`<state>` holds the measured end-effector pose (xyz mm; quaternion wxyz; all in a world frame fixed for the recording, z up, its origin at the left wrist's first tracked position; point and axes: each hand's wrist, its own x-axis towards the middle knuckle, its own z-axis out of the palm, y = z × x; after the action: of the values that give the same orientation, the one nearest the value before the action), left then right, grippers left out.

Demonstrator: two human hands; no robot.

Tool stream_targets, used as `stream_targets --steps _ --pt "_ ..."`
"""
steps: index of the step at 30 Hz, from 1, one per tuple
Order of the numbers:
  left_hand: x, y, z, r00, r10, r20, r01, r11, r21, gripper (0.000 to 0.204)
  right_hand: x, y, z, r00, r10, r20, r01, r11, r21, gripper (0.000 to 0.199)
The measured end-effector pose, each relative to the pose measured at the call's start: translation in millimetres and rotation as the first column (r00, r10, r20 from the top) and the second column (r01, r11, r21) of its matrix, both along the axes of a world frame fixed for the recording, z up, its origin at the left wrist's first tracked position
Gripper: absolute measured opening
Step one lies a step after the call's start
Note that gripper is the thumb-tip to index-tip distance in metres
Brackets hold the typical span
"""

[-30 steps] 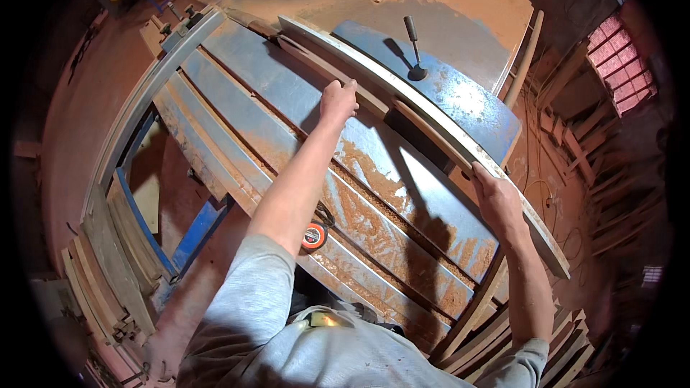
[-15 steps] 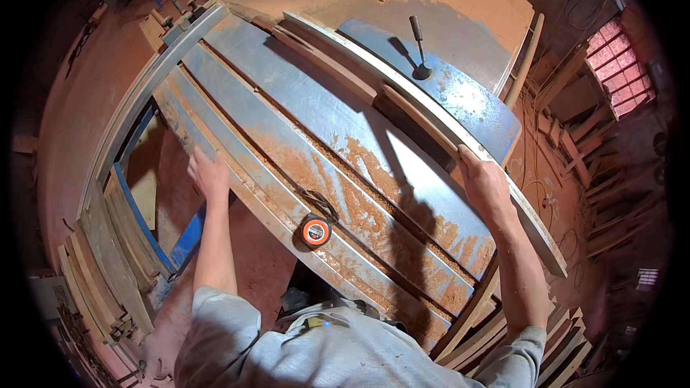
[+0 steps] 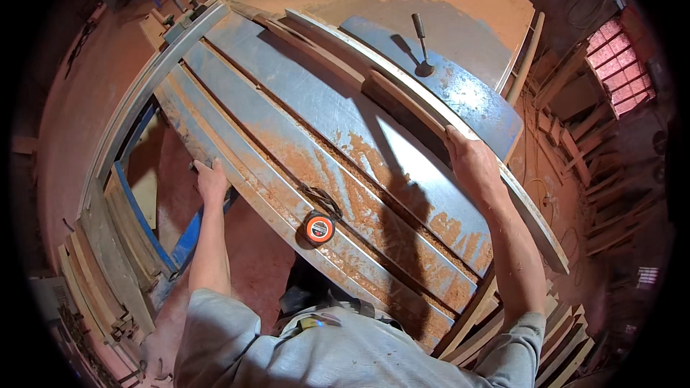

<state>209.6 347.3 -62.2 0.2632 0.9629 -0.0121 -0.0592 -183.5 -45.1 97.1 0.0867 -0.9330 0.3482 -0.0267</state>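
My right hand [image 3: 476, 162] is closed on the near end of a wooden strip [image 3: 410, 104], which lies along a long pale metal fence [image 3: 431, 104] on the machine table. A second strip [image 3: 316, 54] runs ahead of it, farther along the same fence. At the table's left edge, my left hand [image 3: 212, 181] has its fingers curled beside a small dark part; what they grip is mostly hidden. An orange and black tape measure [image 3: 320, 228] rests on the near part of the slotted metal table [image 3: 287, 93], to the right of my left hand.
Reddish sawdust [image 3: 374, 169] covers much of the table and its slots. Behind the fence, a dark lever [image 3: 421, 43] stands on a blue metal plate [image 3: 467, 93]. A metal rail [image 3: 154, 75] borders the far left. Stacked boards [image 3: 108, 273] lie at lower left.
My right hand and the wooden strip have slid away and to the left along the fence, with the strip ahead moving too. My left hand has shifted slightly nearer along the table edge.
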Motion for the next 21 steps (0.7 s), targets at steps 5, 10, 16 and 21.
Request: stream_targets --steps 5,10,16,21 --pt "-2.3 -1.2 3.8 1.0 -0.022 -0.001 0.022 0.999 0.025 0.085 15.0 1.0 3.0 1.0 0.014 -0.001 -0.014 1.0 -0.025 0.03" --pt "-6.7 -4.3 18.2 0.999 -0.027 -0.043 0.03 0.998 0.054 0.084 34.4 4.9 9.8 1.0 0.009 -0.017 -0.009 0.999 -0.033 0.026" --pt "0.6 11.6 26.0 0.987 -0.141 -0.078 0.15 0.98 0.129 0.083 50.4 4.7 8.1 1.0 0.001 -0.006 -0.001 1.0 -0.029 0.027" --pt "57.6 -4.3 90.5 0.942 -0.336 0.01 0.31 0.881 0.358 0.039 63.9 3.8 12.2 0.999 -0.007 -0.041 0.006 1.0 -0.022 0.025"
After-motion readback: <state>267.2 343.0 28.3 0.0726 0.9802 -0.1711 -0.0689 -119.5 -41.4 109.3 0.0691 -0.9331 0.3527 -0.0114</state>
